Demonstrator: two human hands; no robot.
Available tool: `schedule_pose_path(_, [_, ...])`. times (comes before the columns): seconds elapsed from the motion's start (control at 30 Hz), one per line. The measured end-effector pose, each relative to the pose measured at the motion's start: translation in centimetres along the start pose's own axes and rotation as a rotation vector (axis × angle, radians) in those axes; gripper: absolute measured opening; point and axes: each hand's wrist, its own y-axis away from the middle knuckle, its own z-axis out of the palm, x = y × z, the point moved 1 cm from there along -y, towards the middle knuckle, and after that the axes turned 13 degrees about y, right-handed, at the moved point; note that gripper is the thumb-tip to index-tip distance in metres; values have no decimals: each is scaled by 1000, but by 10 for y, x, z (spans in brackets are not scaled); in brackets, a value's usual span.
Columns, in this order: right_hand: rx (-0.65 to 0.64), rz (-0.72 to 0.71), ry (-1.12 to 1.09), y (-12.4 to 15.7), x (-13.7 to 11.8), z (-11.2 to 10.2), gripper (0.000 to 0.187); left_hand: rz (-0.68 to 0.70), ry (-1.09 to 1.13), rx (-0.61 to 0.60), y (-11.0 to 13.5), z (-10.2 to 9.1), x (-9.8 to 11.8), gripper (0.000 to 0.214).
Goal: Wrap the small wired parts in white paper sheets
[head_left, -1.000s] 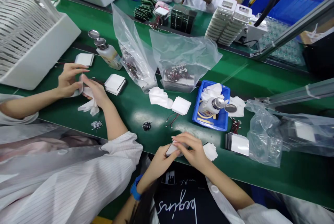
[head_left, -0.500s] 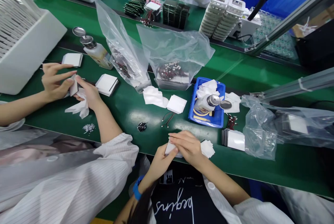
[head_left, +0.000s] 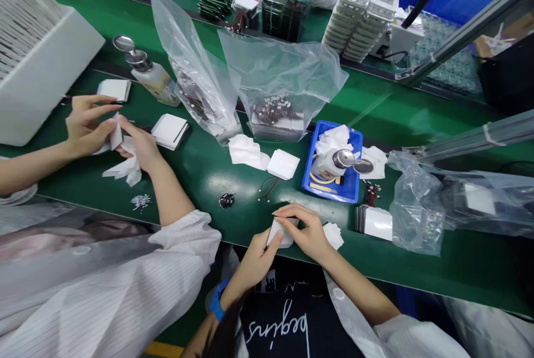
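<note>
At the near edge of the green bench, a thin white square panel (head_left: pixel 286 239) is held between my two hands. My left hand (head_left: pixel 257 257), the one with a blue wristband, grips its left side with the thumb on top. Over the right side my right hand (head_left: pixel 307 234) is closed, fingers bent across the face and far edge. A crumpled white wipe (head_left: pixel 333 235) lies right of my right hand. Beyond my hands, a stack of white panels (head_left: pixel 283 164) has dark wires sticking out. To their left is a small dark coil of wire (head_left: pixel 226 200).
A blue tray (head_left: pixel 331 195) holds a pump bottle (head_left: pixel 332 162) and wipes. Rightward are stacked panels (head_left: pixel 377 223) and plastic bags (head_left: pixel 417 202). Bags of wired connectors (head_left: pixel 275 113) stand behind. At left, a co-worker's hands (head_left: pixel 142 147) hold another panel; a white foam box (head_left: pixel 50 77) sits beyond.
The panel in my hands has tilted and shows more of its white face. My right hand has shifted slightly up and right. The view has shifted slightly.
</note>
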Motion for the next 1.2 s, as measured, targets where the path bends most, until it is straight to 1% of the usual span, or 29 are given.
schedule_pose_path(0.07, [44,-70,20,2,2,4,10,-6,14,2,-2,0,-4,45])
schedule_pose_path(0.13, [82,-141,90,6,5,9,13,-11,35,14,-3,0,-9,46])
schedule_pose_path(0.27, [156,-274,209,11,12,16,17,18,50,15,-5,-1,-14,45])
schedule_pose_path(0.4, [171,-363,276,13,19,19,21,18,80,4,-6,-2,-15,43])
schedule_pose_path(0.53, [178,-365,280,14,20,20,20,26,79,13,-6,-1,-16,44])
schedule_pose_path(0.63, [192,-283,220,13,17,19,18,41,84,9,-6,0,-16,43])
schedule_pose_path(0.73, [144,-244,233,10,14,16,20,45,85,10,-6,-1,-15,43])
schedule_pose_path(0.93, [42,-318,327,9,16,15,35,30,95,11,-7,-2,-13,43])
schedule_pose_path(1.1, [81,-357,301,10,19,16,36,9,118,22,-8,-3,-14,46])
schedule_pose_path(1.2, [114,-370,260,9,17,15,33,4,129,19,-8,-4,-15,47])
